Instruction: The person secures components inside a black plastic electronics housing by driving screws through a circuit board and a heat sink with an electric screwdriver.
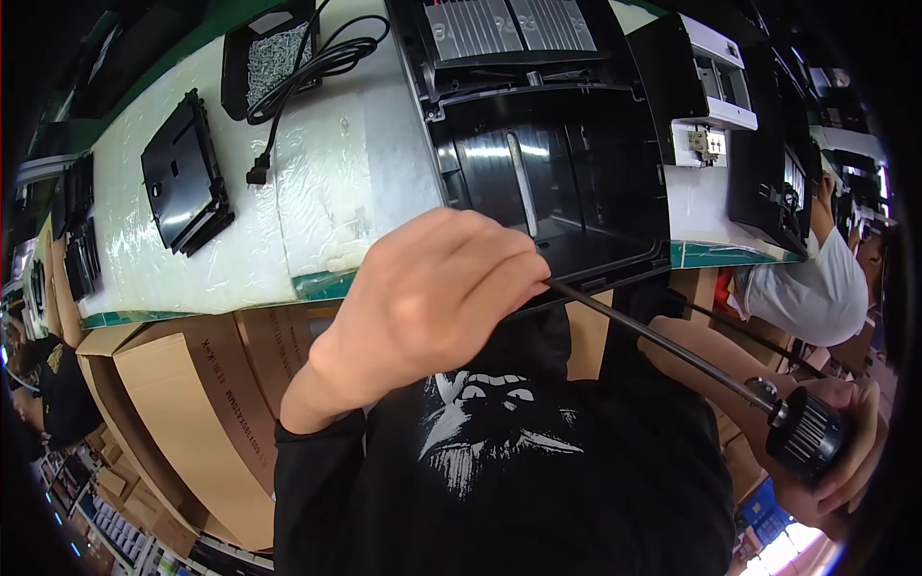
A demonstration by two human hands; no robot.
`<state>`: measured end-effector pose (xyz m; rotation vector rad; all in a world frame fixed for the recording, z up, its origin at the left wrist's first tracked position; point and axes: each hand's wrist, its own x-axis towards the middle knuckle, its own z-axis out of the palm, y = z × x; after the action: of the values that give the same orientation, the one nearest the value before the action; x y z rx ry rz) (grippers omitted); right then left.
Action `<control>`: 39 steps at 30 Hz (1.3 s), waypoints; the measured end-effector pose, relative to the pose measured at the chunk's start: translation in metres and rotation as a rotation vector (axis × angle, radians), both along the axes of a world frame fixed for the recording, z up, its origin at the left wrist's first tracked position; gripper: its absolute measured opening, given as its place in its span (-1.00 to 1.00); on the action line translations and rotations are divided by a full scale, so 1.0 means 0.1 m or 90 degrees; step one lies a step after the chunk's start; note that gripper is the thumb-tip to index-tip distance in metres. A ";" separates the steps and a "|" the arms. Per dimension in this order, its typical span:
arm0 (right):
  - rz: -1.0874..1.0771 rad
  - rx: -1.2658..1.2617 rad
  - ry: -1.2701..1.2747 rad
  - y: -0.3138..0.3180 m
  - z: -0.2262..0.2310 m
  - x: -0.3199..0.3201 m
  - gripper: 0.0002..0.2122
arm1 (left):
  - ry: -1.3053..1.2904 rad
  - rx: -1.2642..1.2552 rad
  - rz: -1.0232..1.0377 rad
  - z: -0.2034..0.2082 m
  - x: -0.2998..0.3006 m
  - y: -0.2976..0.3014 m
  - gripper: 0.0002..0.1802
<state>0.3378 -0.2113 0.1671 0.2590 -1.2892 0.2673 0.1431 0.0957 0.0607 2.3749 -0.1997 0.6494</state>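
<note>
My left hand (432, 288) is closed at mid-view, its fingers pinching the front end of a long thin metal shaft. Whether a small part sits between those fingertips is hidden. The shaft (663, 341) runs down to the right into a screwdriver (809, 437) with a dark, ribbed body, apparently a powered one. Around that body my right hand (850, 461) is wrapped, at the lower right. Just beyond my left hand lies an open black casing (600, 216) with a light strip inside it. Two silver ribbed metal blocks (509, 27) sit at the casing's far end.
On the white-covered bench (327, 192) are stacked black panels (182, 178), a black tray of screws (235, 72) and a coiled black cable (331, 60). A white-and-black housing (720, 82) stands right. Cardboard boxes (182, 413) are below left. Another person (816, 288) is at the right.
</note>
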 end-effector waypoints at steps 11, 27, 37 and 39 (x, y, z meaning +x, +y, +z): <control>-0.210 0.021 0.101 0.70 0.02 -0.65 -0.85 | -0.072 -0.165 -0.054 -0.14 0.15 0.36 -0.86; -0.354 -0.786 -0.165 1.17 -0.42 -1.10 -0.82 | -0.160 -0.250 -0.016 -0.58 0.48 -0.03 -0.91; -0.458 -0.670 -0.091 1.47 -0.70 -1.16 -0.85 | -0.222 -0.285 -0.009 -0.61 0.52 -0.05 -0.90; -0.440 -0.677 -0.129 1.52 -0.71 -1.14 -0.86 | -0.212 -0.297 0.008 -0.55 0.49 -0.05 -0.90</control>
<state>0.2239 -0.0592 0.0959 -1.1185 -1.1934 0.3481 0.1924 0.0906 0.0054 1.8162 -0.1551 0.9782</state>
